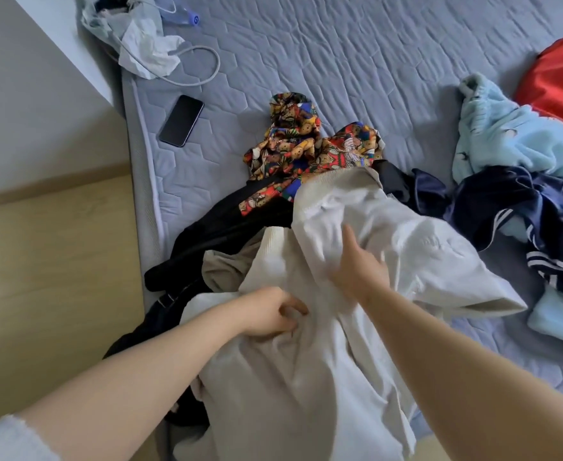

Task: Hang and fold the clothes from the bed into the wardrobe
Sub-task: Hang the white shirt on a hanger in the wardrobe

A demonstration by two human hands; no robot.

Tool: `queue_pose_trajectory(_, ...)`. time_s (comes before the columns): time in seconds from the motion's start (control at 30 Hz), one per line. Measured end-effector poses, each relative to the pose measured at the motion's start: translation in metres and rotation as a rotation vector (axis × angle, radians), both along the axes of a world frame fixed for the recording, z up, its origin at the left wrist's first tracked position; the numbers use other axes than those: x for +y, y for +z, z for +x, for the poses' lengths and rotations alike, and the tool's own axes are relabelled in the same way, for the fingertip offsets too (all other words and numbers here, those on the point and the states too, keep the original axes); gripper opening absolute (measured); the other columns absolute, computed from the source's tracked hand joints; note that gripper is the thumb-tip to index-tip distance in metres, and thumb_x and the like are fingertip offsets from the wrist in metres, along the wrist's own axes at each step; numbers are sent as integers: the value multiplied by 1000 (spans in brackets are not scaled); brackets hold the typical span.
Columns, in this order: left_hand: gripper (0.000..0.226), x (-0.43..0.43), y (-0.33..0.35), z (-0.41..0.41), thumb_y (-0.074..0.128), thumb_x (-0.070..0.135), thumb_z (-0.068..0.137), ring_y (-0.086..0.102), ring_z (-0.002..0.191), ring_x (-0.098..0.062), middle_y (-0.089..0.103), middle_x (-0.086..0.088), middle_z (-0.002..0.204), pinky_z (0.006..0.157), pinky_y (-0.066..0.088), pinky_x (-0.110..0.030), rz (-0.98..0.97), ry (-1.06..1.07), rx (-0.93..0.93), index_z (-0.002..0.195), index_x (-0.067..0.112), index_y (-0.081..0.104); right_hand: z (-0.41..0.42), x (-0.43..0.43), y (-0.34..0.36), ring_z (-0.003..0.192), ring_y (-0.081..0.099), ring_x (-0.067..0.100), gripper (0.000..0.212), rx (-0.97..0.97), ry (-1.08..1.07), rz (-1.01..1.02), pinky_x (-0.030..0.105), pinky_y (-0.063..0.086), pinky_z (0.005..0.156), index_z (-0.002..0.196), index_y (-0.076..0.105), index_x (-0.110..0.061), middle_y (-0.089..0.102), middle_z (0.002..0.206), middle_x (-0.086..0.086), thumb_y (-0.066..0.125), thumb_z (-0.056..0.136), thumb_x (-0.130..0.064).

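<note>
The left hand (270, 314) pinches a fold of the white garment (306, 377). Just right of it, the right hand (356, 271) rests flat, fingers straight, on the same cloth.

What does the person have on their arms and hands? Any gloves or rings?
No gloves, rings or watch show. The left hand and the right hand are bare, and so are both forearms. The only clothing in view is a whitish sleeve with a fuzzy edge, ending near the left elbow in the bottom corner.
</note>
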State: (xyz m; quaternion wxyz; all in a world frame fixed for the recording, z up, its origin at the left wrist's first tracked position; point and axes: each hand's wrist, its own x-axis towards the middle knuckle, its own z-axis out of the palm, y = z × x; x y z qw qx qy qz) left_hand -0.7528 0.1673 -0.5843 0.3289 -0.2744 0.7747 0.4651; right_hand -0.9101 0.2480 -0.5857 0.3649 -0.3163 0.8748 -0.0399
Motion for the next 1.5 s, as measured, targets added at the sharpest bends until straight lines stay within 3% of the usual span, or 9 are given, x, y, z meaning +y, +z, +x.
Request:
queue_pose_trajectory(0.13, 37, -20, -7, -20, 53, 27, 89, 42, 121, -20, 49, 3, 130, 95, 38, -33, -627, 343, 181, 127, 30, 52, 22, 49, -18, 115, 52, 31, 44, -169, -129, 19, 33, 41, 88, 131, 43, -25, 58, 126, 9, 47, 88, -16)
queue_pose_trajectory(0.27, 81, -21, -24, -25, 63, 25, 84, 25, 138, -26, 14, -3, 155, 108, 32, -38, -221, 314, -79, 148, 24, 13, 39, 84, -31, 106, 56, 28, 34, -261, -215, 131, 29, 45, 82, 110, 60, -31, 64, 111, 6, 44, 83, -16)
queue_pose_trajectory(0.33, 63, -8, -32, -18, 61, 21, 85, 42, 128, -26, 39, -8, 144, 101, 39, -33, -93, 351, -110, 142, 21, 34, 44, 98, -36, 101, 57, 27, 34, -295, -272, 166, 27, 47, 78, 104, 62, -31, 66, 105, 6, 42, 81, -15)
queue_pose_trajectory(0.4, 24, 2, -33, -12, 57, 20, 87, 55, 105, -23, 62, -6, 114, 85, 45, -29, -121, 478, -25, 111, 21, 62, 45, 106, -35, 87, 56, 25, 25, -300, -381, 121, 25, 42, 64, 88, 63, -23, 66, 91, 6, 42, 82, -11)
queue_pose_trajectory(0.5, 11, -4, -23, -2, 54, 19, 89, 58, 91, -25, 64, -6, 92, 76, 45, -33, -167, 705, 68, 87, 16, 64, 37, 100, -25, 78, 49, 27, 23, -243, -582, -26, 29, 31, 57, 64, 52, -13, 53, 66, 2, 41, 85, -7)
queue_pose_trajectory(0.6, 9, -30, 3, -2, 57, 21, 90, 54, 89, -16, 60, 1, 94, 75, 39, -26, -274, 848, 239, 96, 22, 64, 22, 73, -1, 76, 46, 26, 26, -187, -687, -194, 31, 30, 66, 58, 44, -13, 47, 62, 4, 40, 83, -5)
queue_pose_trajectory(0.73, 16, -63, 38, -12, 56, 15, 90, 47, 76, -11, 57, 2, 84, 67, 34, -21, -376, 917, 420, 103, 16, 66, 5, 38, 38, 62, 40, 23, 24, -176, -787, -388, 31, 29, 57, 59, 40, -13, 44, 60, 4, 36, 81, -3)
queue_pose_trajectory(1.3, 18, -63, 52, -10, 57, 9, 89, 53, 86, -17, 60, -3, 92, 75, 40, -24, -277, 1111, 422, 105, 11, 65, 15, 23, 57, 68, 41, 24, 28, -144, -793, -360, 30, 27, 59, 60, 40, -12, 42, 63, 4, 35, 85, 0)
queue_pose_trajectory(1.5, 31, -126, 126, -83, 50, 5, 92, 56, 93, -5, 57, -3, 115, 74, 43, -9, -180, 1356, 874, 123, 9, 54, -6, -83, 122, 34, 28, 7, 30, -575, -942, -1010, 12, 21, 35, 65, 39, -15, 34, 42, -6, 35, 90, 1)
